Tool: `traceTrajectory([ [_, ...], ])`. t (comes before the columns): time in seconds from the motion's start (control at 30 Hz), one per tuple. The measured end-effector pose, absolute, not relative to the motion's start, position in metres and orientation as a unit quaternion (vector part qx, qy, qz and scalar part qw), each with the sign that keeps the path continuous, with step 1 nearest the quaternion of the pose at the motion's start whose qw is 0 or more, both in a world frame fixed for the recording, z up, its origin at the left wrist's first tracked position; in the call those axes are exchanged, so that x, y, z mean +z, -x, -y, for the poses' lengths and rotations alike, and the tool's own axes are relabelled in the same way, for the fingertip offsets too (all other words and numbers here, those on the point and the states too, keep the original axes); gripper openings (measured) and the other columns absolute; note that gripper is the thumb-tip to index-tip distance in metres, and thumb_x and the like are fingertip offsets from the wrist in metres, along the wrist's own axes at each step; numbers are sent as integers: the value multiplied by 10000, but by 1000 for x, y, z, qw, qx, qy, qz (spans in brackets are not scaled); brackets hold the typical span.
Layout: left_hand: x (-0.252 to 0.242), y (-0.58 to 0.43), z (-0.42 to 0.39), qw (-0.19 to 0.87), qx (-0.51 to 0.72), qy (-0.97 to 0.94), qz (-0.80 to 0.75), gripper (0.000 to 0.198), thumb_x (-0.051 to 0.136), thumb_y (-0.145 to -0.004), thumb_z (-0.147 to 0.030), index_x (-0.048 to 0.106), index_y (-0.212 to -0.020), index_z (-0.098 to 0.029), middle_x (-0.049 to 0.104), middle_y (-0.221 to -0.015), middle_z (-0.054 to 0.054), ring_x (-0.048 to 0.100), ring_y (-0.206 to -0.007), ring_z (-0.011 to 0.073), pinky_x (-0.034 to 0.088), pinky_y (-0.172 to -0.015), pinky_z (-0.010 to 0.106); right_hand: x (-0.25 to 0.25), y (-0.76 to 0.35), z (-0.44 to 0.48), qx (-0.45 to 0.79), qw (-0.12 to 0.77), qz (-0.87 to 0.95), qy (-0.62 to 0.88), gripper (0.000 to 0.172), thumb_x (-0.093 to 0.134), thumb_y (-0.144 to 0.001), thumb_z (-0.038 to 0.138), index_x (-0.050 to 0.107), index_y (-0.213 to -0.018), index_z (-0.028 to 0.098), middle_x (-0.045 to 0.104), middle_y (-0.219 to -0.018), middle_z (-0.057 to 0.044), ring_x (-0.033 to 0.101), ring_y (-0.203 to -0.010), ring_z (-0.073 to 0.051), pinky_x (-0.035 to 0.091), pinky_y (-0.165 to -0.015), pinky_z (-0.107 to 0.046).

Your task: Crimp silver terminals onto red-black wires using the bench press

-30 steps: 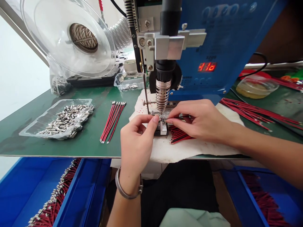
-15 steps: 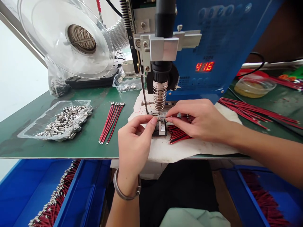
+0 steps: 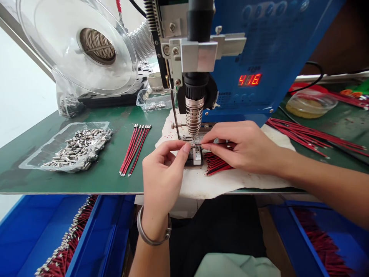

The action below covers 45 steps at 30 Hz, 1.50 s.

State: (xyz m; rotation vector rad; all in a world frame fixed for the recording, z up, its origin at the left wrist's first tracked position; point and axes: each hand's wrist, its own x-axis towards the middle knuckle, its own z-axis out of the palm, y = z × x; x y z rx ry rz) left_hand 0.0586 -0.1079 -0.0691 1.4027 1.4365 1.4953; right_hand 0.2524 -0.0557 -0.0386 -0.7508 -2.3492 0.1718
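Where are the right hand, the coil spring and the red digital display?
Right hand [image 3: 249, 148]: head view, back of the hand.
Coil spring [image 3: 194, 116]: head view, middle of its coils.
Red digital display [image 3: 250, 80]: head view, its middle digit.

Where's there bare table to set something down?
Free green tabletop shows between the tray of metal pieces and the front edge, and between that tray and the wire row. Crowded: around the nozzle, with left hand, right hand and wire bundle close together.
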Motion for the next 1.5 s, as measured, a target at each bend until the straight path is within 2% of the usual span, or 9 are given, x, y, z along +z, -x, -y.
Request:
traceTrajectory([
  [0.2,-69,-59,108,316,571,-530,-542,210,755,-835,-400,767,-887,-196,730,-882,48,627,-776,167,465,-667,256,-39,-252,56,63,332,896,289,124,606,-938,208,724,-931,172,748,-878,-25,665,-758,-133,489,-689,-248],
  [0.87,-69,-59,106,295,565,-532,-557,180,771,-818,-398,773,-853,-222,712,-798,18,565,-671,118,412,-593,230,-39,-254,53,69,318,908,264,159,569,-961,179,726,-949,157,728,-901,-42,662,-797,-140,498,-734,-251],
  [1.1,-68,-60,107,287,574,-531,-553,216,735,-851,-412,738,-885,-198,656,-744,15,530,-637,120,368,-545,235,-38,-254,54,65,316,909,263,166,569,-963,177,730,-953,137,723,-892,-45,655,-791,-134,491,-733,-242],
  [1.2,-66,-61,107,277,581,-527,-555,256,666,-908,-411,689,-807,-177,592,-675,0,470,-587,107,353,-540,235,-38,-255,54,66,316,909,263,166,570,-964,181,729,-951,135,725,-899,-43,654,-792,-131,491,-737,-239],
  [1.33,-65,-60,107,268,582,-536,-549,423,536,-989,-411,594,-648,-166,522,-611,-5,433,-575,103,364,-585,243,-38,-254,53,61,315,910,262,167,571,-963,177,731,-944,132,722,-891,-48,655,-788,-131,488,-731,-234],
  [1.5,-65,-60,107,274,577,-541,-547,428,537,-992,-372,568,-617,-168,474,-582,-14,416,-569,105,341,-572,256,-38,-254,53,61,311,911,262,171,568,-964,182,733,-948,139,724,-893,-50,655,-784,-138,488,-735,-245],
])
